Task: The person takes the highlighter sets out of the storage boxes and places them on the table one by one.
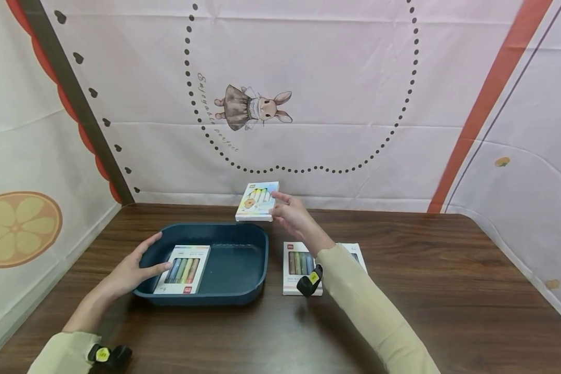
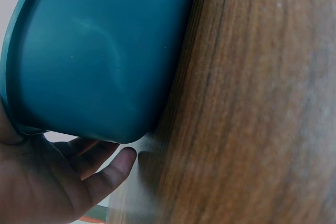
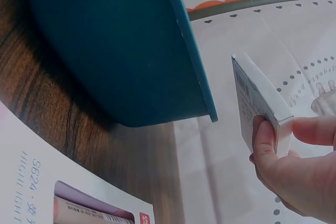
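Note:
My right hand (image 1: pixel 295 215) pinches a white box of highlighters (image 1: pixel 257 200) by its right edge, above the table behind the blue plastic basin (image 1: pixel 257 298). Thumb and fingers lie on opposite faces of that box (image 3: pixel 260 103) in the right wrist view. At the basin's left end, my left hand (image 1: pixel 126 270) holds the rim, thumb over the inside and fingers outside; the left wrist view shows the fingers (image 2: pixel 107 177) beside the outer wall. Inside the basin lies another box of highlighters (image 1: pixel 201 254), its corner near my left thumb.
To the right of the basin, highlighter boxes (image 1: pixel 290 285) lie on the wooden table (image 1: pixel 425 270), partly covered by my right forearm. A printed cloth (image 1: pixel 346 93) hangs behind the table and along both sides.

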`<state>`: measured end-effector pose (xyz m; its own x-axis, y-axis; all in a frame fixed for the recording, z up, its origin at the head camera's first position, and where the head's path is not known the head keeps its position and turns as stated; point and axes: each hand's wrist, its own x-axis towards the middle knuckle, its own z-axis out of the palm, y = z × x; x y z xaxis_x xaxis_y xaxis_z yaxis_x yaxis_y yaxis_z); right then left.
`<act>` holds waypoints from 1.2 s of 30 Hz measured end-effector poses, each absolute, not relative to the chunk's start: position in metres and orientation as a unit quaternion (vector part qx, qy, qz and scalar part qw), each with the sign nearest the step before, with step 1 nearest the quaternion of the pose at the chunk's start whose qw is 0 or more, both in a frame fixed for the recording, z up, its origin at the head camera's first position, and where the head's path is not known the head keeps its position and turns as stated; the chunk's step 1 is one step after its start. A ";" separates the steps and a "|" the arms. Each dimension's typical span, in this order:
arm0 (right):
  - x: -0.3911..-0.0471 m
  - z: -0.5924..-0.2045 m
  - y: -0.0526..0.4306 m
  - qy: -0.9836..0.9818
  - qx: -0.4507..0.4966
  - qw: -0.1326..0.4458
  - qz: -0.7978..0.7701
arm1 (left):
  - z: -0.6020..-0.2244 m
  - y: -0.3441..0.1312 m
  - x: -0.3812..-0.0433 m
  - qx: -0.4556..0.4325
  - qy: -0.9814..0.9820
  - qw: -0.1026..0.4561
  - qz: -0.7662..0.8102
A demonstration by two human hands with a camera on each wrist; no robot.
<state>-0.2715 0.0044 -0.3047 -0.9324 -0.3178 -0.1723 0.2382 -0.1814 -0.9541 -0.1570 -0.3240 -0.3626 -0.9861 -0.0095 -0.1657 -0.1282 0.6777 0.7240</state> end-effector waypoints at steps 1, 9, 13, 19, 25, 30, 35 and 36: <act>-0.272 -0.305 0.005 0.612 -0.031 0.181 -0.770 | -0.363 -0.324 -0.157 -0.037 0.913 0.074 0.400; -0.278 -0.306 0.005 0.613 -0.021 0.178 -0.769 | -0.362 -0.327 -0.157 -0.034 0.915 0.076 0.394; -0.283 -0.308 0.005 0.616 -0.020 0.171 -0.769 | -0.362 -0.327 -0.157 -0.034 0.917 0.073 0.391; -0.291 -0.314 0.005 0.617 -0.011 0.162 -0.770 | -0.361 -0.327 -0.157 -0.037 0.917 0.074 0.389; -0.297 -0.321 0.006 0.629 -0.003 0.162 -0.761 | -0.363 -0.327 -0.157 -0.032 0.917 0.071 0.391; -0.300 -0.328 0.005 0.635 0.000 0.168 -0.754 | -0.364 -0.327 -0.157 -0.031 0.917 0.070 0.391; -0.301 -0.333 0.002 0.639 -0.010 0.171 -0.750 | -0.363 -0.326 -0.157 -0.032 0.917 0.070 0.392; -0.301 -0.334 0.002 0.640 -0.010 0.170 -0.749 | -0.363 -0.326 -0.157 -0.031 0.917 0.070 0.392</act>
